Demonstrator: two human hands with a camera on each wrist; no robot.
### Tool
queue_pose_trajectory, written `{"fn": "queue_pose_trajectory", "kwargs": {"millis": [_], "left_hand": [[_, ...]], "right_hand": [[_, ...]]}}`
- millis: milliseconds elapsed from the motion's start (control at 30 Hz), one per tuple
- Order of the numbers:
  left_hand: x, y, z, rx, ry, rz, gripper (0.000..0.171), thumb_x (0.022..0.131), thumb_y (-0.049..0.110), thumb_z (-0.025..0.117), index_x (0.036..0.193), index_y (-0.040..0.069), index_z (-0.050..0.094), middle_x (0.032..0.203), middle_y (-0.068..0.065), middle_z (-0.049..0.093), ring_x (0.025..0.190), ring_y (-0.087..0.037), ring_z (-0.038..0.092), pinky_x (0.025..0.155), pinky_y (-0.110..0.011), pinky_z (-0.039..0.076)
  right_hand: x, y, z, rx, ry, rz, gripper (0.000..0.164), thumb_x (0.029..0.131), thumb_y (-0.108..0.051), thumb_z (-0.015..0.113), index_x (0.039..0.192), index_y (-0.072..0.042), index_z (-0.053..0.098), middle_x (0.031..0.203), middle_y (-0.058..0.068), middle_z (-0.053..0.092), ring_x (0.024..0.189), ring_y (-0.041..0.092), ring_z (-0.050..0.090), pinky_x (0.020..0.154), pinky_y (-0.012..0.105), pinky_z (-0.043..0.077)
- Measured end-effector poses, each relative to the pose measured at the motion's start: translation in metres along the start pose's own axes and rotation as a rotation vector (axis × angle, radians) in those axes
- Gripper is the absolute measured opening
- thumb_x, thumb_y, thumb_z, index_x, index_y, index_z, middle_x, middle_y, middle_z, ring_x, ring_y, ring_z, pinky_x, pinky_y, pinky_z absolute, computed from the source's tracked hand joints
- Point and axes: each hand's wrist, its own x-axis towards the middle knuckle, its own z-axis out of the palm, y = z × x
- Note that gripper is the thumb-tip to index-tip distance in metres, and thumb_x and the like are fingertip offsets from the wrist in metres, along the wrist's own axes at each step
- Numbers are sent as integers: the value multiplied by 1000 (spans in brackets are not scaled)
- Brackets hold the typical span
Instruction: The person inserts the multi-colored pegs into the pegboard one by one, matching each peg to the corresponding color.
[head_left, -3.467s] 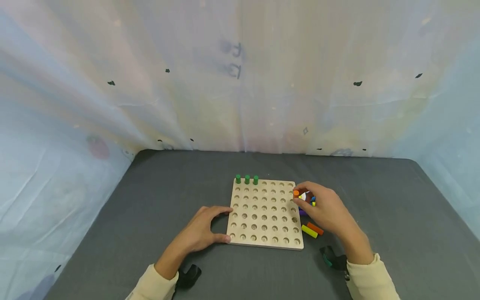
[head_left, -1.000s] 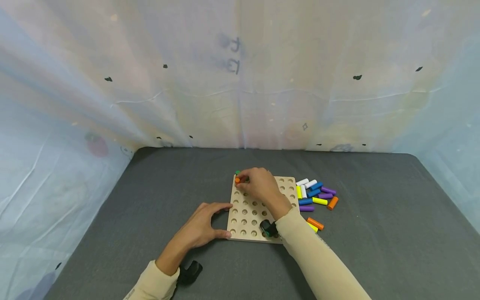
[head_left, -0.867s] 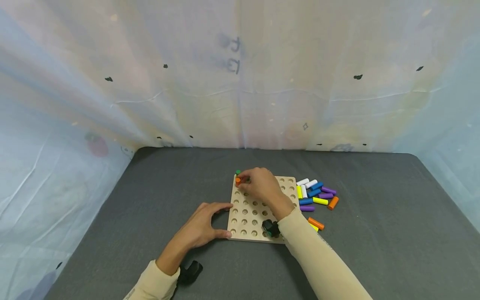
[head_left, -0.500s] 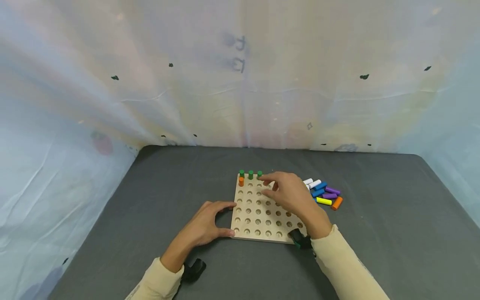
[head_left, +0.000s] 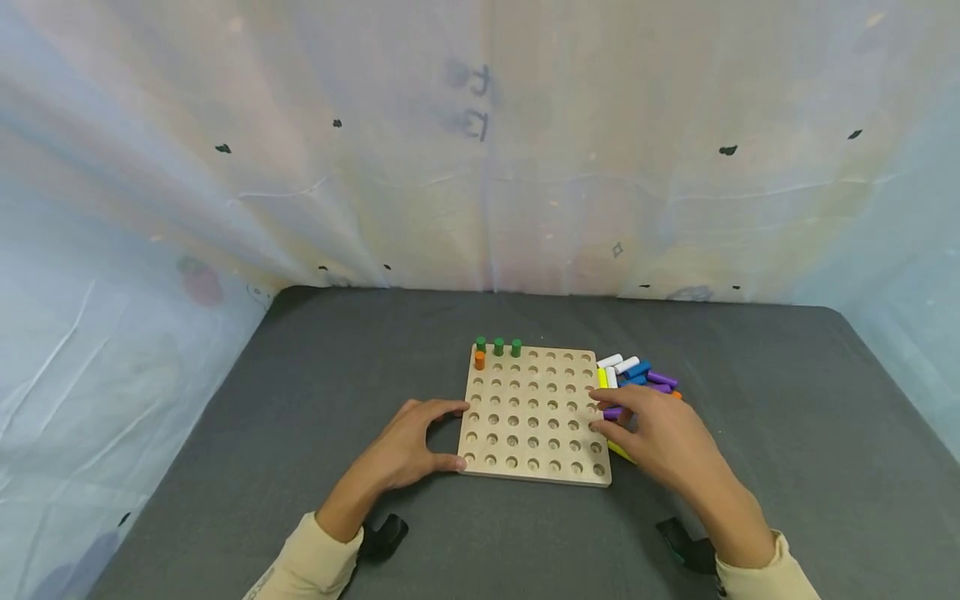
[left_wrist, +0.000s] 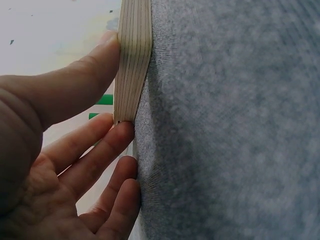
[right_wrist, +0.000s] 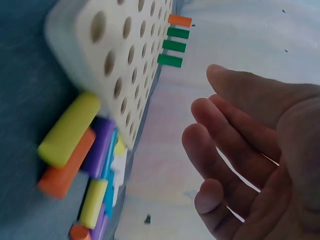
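Observation:
A square wooden pegboard (head_left: 532,417) with rows of holes lies on the dark cloth. Three green pegs (head_left: 498,347) stand in its far left row, and one orange peg (head_left: 479,360) stands just in front of the leftmost. My left hand (head_left: 401,450) rests at the board's left side, thumb and fingertips touching its edge. My right hand (head_left: 663,433) hovers over the board's right edge near the loose pegs, thumb and fingers apart and nothing between them. In the right wrist view, a yellow peg (right_wrist: 70,130) and an orange peg (right_wrist: 67,170) lie beside the board.
Loose pegs lie in a heap right of the board: white (head_left: 626,365), blue (head_left: 637,369), purple (head_left: 662,378) and several more, some hidden behind my right hand. A pale printed curtain (head_left: 480,167) hangs round the grey-covered table (head_left: 337,358).
My right hand carried an orange peg from the right to the far left of the board, let it go standing in a hole, and came back right. My left hand stayed at the edge.

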Motion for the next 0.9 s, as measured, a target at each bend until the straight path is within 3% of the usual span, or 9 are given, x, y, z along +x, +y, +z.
{"fn": "queue_pose_trajectory", "kwargs": {"millis": [200,333,700,900], "left_hand": [[0,0,-2,-1,-1,6,74,69,29,92,135,32,61,136,5,62,123,-19,50,102,-48,44],[-1,1,-3,-4,-7,14,74,69,29,92,135,32,61,135,4,62,122,-19,51,102,-48,44],[-2,1,-2,-2,-8,19,73,70,28,91,136,31,60,136,2,61,125,-21,50,103,-48,44],[-1,2,-2,1,-11,13,73,70,29,91,136,32,60,136,4,61,123,-20,50,102,-48,44]], "right_hand": [[-20,12,0,-11,12,52,35,85,-29,79,118,-22,74,83,-8,68,65,8,49,56,27,36],[-28,16,1,-23,2,64,39,83,-31,81,121,-25,72,87,-9,68,68,9,50,60,28,36],[-24,27,3,-16,-46,77,40,83,-31,81,121,-25,72,85,-7,65,64,11,46,57,29,35],[-23,40,1,-28,-67,88,37,85,-32,79,120,-24,72,89,-6,67,70,11,51,58,29,37]]}}
